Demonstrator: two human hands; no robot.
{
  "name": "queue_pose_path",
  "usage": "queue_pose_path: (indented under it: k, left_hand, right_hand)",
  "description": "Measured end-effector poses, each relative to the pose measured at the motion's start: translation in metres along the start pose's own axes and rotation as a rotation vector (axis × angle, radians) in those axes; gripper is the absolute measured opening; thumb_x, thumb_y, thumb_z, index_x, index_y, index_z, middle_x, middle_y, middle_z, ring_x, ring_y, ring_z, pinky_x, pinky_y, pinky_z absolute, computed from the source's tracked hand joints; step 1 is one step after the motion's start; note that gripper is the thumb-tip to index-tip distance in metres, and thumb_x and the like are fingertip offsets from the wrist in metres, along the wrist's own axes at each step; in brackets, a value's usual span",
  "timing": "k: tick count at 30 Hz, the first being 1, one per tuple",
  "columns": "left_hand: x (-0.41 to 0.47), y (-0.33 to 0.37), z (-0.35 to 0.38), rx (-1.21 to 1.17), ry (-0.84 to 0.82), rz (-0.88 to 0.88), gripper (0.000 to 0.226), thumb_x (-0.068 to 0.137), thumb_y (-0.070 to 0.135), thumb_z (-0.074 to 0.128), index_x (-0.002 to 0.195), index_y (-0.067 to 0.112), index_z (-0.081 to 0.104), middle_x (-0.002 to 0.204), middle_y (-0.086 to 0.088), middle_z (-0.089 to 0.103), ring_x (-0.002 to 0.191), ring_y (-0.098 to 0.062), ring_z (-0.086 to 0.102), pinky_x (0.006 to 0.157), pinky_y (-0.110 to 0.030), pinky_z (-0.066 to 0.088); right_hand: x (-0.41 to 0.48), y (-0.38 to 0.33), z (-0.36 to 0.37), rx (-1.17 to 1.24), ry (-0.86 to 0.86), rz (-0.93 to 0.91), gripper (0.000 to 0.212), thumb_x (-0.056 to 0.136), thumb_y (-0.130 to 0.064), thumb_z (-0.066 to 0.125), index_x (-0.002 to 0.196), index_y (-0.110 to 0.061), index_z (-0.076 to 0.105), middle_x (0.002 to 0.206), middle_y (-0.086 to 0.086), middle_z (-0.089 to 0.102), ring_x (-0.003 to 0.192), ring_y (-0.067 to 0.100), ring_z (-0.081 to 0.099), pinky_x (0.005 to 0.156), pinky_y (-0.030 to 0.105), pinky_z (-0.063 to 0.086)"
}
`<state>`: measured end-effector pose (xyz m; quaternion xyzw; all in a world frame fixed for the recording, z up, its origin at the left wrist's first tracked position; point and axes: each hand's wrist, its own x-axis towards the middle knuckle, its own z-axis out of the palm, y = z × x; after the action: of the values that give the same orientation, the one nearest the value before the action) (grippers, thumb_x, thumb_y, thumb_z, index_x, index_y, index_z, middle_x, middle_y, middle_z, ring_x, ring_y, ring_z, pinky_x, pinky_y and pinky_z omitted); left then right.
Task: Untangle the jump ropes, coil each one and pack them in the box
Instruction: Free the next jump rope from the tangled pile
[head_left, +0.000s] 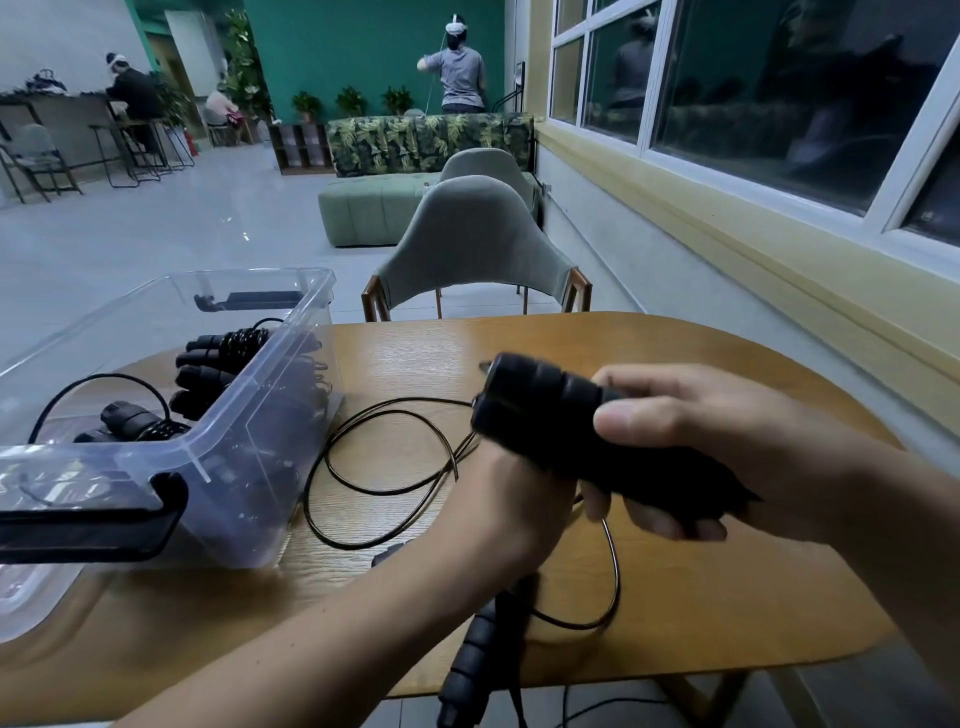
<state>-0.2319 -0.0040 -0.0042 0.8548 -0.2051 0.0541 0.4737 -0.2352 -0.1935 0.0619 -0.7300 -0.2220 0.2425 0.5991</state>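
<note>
Head view. Thick black handle (587, 431) gripped in the right hand (722, 457), thumb on top and fingers curled under, raised over the middle of the table (701, 597). Left hand (509, 496) just below, at 7 o'clock of the handle. Fingers hidden behind it, so cannot tell whether closed on the cord. Cord (410, 399) lying slack in wide loops on the wood toward 9 o'clock of the hands, one more loop curving round at 5 o'clock. Second handle (465, 670) hanging off the table edge at 6 o'clock. Clear box (319, 283) at 9 o'clock of the table, coiled ropes (223, 358) inside.

Probably the start of coiling this rope. To do it well:
- Bring the hanging handle up beside the gripped one first.
- Run the cord through the left hand to clear any crossings.
- Wind even loops, matched to those in the box.
- Keep the pull light, since a thin cord likely kinks.
- Mind the dangling end dragging loops off the edge.
</note>
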Motion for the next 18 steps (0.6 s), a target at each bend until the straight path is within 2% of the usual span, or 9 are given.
queue_pose_path:
  k: [2,4,6,9,11,14,16,18]
  left_hand:
    - [-0.002,0.004,0.000,-0.016,-0.002,-0.031,0.054,0.113,0.034,0.040,0.061,0.035,0.056,0.056,0.016,0.055,0.054,-0.004,0.050,0.053,-0.021,0.035]
    - [-0.004,0.008,0.001,0.036,0.000,0.002,0.048,0.113,0.049,0.030,0.074,0.036,0.055,0.065,0.019,0.058,0.062,-0.005,0.053,0.057,-0.024,0.036]
    - [-0.005,0.007,0.005,0.106,-0.004,0.023,0.043,0.113,0.048,0.031,0.084,0.029,0.056,0.070,0.019,0.059,0.070,-0.008,0.055,0.063,-0.027,0.040]
    - [-0.005,0.004,0.009,0.208,-0.012,0.018,0.037,0.110,0.048,0.040,0.085,0.023,0.052,0.075,0.005,0.061,0.073,-0.013,0.057,0.071,-0.044,0.048]
    - [-0.007,0.005,0.007,0.266,-0.067,0.011,0.033,0.108,0.049,0.046,0.083,0.026,0.048,0.076,0.003,0.059,0.072,-0.014,0.056,0.067,-0.038,0.048]
    - [-0.008,0.009,-0.001,0.331,-0.120,0.033,0.030,0.107,0.047,0.052,0.085,0.026,0.053,0.075,0.006,0.058,0.072,-0.012,0.055,0.059,-0.028,0.039]
    - [-0.007,0.011,-0.009,0.342,-0.130,0.041,0.031,0.106,0.043,0.055,0.082,0.024,0.055,0.071,0.006,0.057,0.069,-0.009,0.054,0.054,-0.024,0.033]
    - [-0.006,0.012,-0.018,0.312,-0.163,0.029,0.031,0.105,0.041,0.057,0.081,0.021,0.061,0.070,0.004,0.060,0.069,-0.008,0.056,0.053,-0.023,0.034]
  right_hand:
    - [-0.001,-0.001,-0.005,-0.025,0.132,-0.064,0.056,0.091,-0.045,0.073,0.118,0.001,0.058,0.096,0.029,0.073,0.057,0.029,0.058,0.040,0.027,0.041]
    - [-0.001,0.001,-0.012,-0.057,0.261,-0.099,0.055,0.092,-0.045,0.070,0.122,0.001,0.059,0.096,0.027,0.073,0.060,0.030,0.057,0.041,0.028,0.041]
    - [-0.001,0.004,-0.017,-0.085,0.374,-0.097,0.054,0.096,-0.045,0.073,0.125,-0.001,0.060,0.094,0.025,0.074,0.061,0.029,0.057,0.042,0.029,0.040]
    - [0.002,0.009,-0.021,-0.159,0.462,-0.058,0.047,0.092,-0.046,0.069,0.122,-0.010,0.063,0.091,0.021,0.076,0.063,0.030,0.059,0.046,0.033,0.041]
    - [0.004,0.013,-0.020,-0.219,0.489,-0.041,0.043,0.090,-0.049,0.069,0.117,-0.016,0.065,0.089,0.017,0.077,0.063,0.029,0.061,0.049,0.034,0.041]
    - [0.004,0.017,-0.019,-0.322,0.520,-0.031,0.041,0.087,-0.058,0.070,0.114,-0.026,0.066,0.085,0.011,0.078,0.062,0.025,0.062,0.052,0.038,0.044]
    - [0.005,0.020,-0.019,-0.397,0.513,-0.010,0.040,0.086,-0.063,0.068,0.111,-0.033,0.066,0.082,0.006,0.077,0.059,0.019,0.062,0.055,0.039,0.045]
    - [0.005,0.023,-0.020,-0.477,0.502,0.025,0.035,0.089,-0.063,0.066,0.110,-0.035,0.065,0.077,0.001,0.076,0.054,0.010,0.059,0.058,0.036,0.045]
